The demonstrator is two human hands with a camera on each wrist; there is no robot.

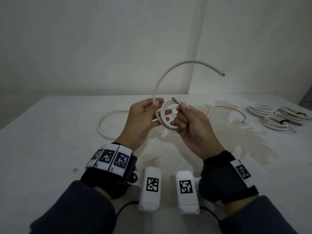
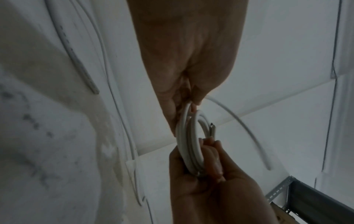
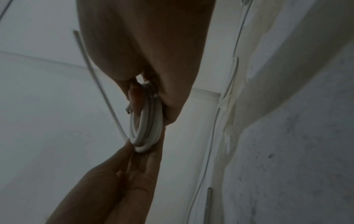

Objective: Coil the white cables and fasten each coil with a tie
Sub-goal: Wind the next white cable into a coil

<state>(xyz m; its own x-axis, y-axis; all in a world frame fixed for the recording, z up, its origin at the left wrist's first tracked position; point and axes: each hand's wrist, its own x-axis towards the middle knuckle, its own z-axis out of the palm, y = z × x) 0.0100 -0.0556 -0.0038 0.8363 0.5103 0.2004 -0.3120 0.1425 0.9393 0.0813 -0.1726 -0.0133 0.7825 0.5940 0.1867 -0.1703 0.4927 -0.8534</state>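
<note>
No words, brands or numbers can be read anywhere. Just behind the left hand [image 1: 143,115], the wristband [image 1: 109,157] carries black-and-white square code markers, and the white camera housing [image 1: 186,184] behind the right hand [image 1: 190,125] carries one too.

Both hands [image 1: 143,115] [image 1: 190,122] raised, fingers [image 1: 156,103] pinching

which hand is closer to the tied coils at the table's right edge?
Right hand: it is on the tied coils' side. Left hand sits farther left, beyond it.
</note>
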